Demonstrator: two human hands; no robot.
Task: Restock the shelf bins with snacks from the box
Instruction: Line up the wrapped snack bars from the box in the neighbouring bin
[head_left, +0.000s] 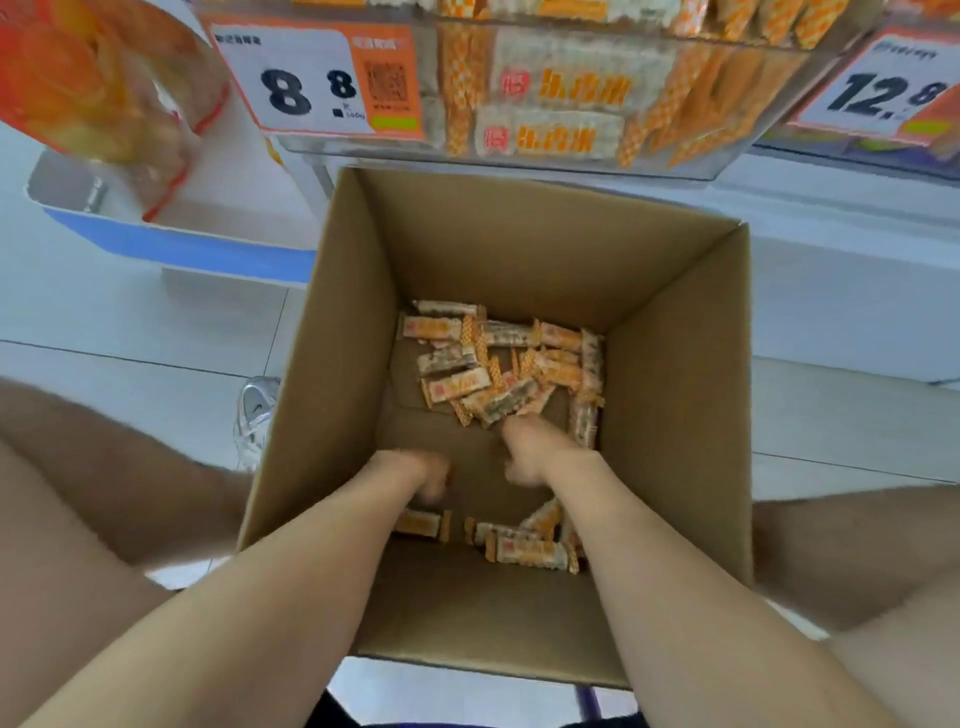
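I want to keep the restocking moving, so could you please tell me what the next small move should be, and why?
Probably close the right hand round a few bars at the near edge of the far pile: its fingers reach that edge, while the blurred left hand is farther back. The box holds many loose bars, and the shelf bin above shows the same wrappers.

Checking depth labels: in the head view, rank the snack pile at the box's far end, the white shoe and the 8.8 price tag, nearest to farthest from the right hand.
1. snack pile: inside the box, at the right hand.
2. white shoe: on the floor, left of the box.
3. 8.8 price tag: up on the shelf, far left.
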